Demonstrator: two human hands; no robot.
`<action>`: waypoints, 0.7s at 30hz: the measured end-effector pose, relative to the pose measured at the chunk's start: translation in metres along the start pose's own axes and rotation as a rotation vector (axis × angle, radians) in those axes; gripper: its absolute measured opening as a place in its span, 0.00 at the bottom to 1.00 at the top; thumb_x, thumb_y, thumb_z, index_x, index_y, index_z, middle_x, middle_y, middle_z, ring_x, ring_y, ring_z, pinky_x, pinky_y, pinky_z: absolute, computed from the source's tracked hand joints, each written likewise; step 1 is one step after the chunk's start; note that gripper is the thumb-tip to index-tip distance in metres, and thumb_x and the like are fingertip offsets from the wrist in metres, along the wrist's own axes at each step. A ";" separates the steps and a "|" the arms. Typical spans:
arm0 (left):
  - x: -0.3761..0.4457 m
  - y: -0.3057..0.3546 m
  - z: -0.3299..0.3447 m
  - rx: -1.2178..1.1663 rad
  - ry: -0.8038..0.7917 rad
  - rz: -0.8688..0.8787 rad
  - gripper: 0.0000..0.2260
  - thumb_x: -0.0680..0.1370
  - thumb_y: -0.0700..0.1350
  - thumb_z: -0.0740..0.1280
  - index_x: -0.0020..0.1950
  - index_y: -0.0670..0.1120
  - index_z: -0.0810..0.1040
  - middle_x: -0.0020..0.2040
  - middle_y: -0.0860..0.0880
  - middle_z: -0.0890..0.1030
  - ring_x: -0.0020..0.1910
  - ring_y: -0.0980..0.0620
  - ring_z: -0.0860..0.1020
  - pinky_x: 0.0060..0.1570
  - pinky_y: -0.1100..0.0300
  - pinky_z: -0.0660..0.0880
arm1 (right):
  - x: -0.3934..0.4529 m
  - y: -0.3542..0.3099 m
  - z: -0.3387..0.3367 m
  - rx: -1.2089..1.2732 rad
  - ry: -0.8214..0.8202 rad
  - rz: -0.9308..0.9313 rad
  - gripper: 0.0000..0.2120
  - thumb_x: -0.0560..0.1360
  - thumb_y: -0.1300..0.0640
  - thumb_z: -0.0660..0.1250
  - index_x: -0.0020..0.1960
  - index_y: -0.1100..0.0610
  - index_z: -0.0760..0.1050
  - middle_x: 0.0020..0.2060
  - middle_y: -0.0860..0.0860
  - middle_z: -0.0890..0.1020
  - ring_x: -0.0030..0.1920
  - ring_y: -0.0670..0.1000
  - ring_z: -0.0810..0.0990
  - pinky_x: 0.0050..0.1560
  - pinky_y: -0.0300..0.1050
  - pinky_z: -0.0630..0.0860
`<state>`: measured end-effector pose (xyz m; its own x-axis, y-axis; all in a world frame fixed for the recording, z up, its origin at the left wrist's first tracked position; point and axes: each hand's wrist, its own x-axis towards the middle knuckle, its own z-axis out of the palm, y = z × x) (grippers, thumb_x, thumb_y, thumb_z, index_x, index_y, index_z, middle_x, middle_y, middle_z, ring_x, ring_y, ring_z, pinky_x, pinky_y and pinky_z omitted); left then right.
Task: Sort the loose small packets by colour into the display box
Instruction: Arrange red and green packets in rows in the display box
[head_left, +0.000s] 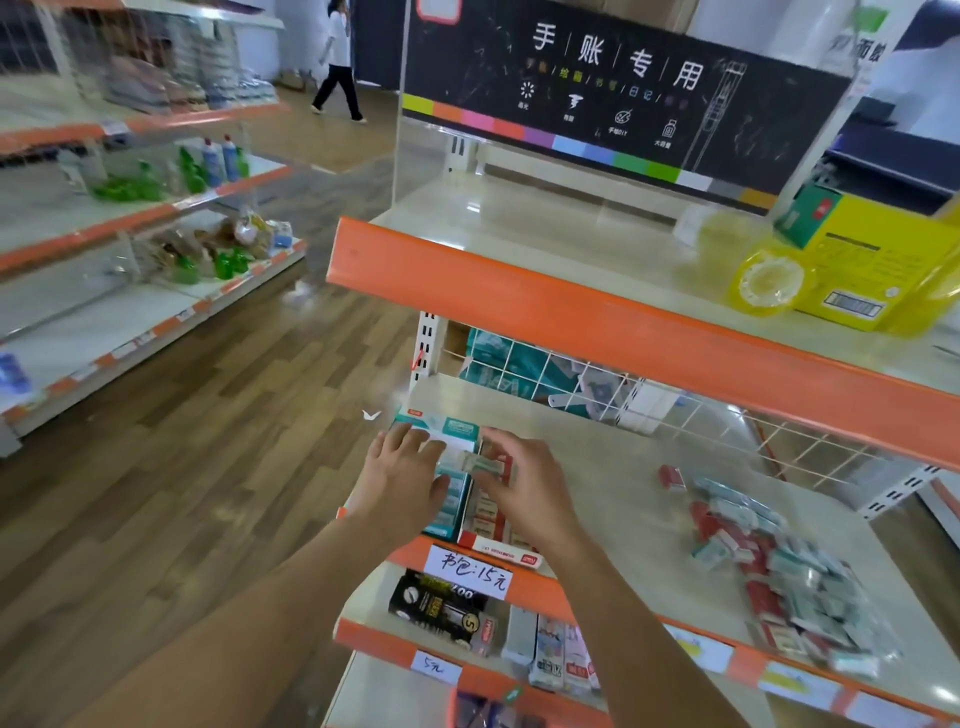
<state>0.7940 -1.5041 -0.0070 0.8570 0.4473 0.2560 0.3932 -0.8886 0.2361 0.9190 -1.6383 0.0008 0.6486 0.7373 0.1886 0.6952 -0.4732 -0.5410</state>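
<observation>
Right hand (524, 483) pinches a greenish packet (480, 462) over the display box (457, 499), left hand (402, 480) spread flat; risk: lands in red row.

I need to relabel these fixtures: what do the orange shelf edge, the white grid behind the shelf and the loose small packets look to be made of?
Orange shelf edge: probably painted metal or plastic, smooth, with a slight sheen.
White grid back panel: looks like coated wire, thin crossing rods.
Loose red and teal small packets: likely printed card in clear film, which glints; blur leaves it open.
</observation>
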 end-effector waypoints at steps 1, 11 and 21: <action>0.000 -0.002 0.000 -0.001 -0.004 -0.006 0.20 0.78 0.53 0.62 0.68 0.49 0.72 0.67 0.47 0.73 0.70 0.45 0.65 0.70 0.47 0.60 | 0.002 -0.002 0.002 0.002 -0.002 0.004 0.26 0.75 0.48 0.71 0.71 0.42 0.70 0.58 0.40 0.79 0.61 0.46 0.72 0.60 0.46 0.71; 0.008 -0.013 0.005 0.016 -0.043 -0.047 0.20 0.79 0.55 0.58 0.70 0.53 0.68 0.71 0.50 0.68 0.72 0.48 0.61 0.73 0.49 0.56 | 0.023 -0.018 0.017 -0.070 -0.010 0.049 0.24 0.75 0.46 0.71 0.70 0.43 0.71 0.55 0.40 0.80 0.60 0.45 0.72 0.53 0.43 0.63; 0.022 -0.017 0.016 0.019 -0.074 -0.027 0.19 0.78 0.54 0.59 0.68 0.53 0.70 0.68 0.51 0.70 0.69 0.49 0.63 0.71 0.50 0.56 | 0.044 -0.018 0.030 -0.171 0.026 0.046 0.18 0.72 0.49 0.74 0.62 0.46 0.78 0.55 0.42 0.82 0.58 0.47 0.74 0.58 0.45 0.68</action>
<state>0.8111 -1.4807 -0.0205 0.8678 0.4634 0.1795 0.4226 -0.8782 0.2239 0.9261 -1.5826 -0.0058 0.6870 0.7016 0.1892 0.7060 -0.5829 -0.4023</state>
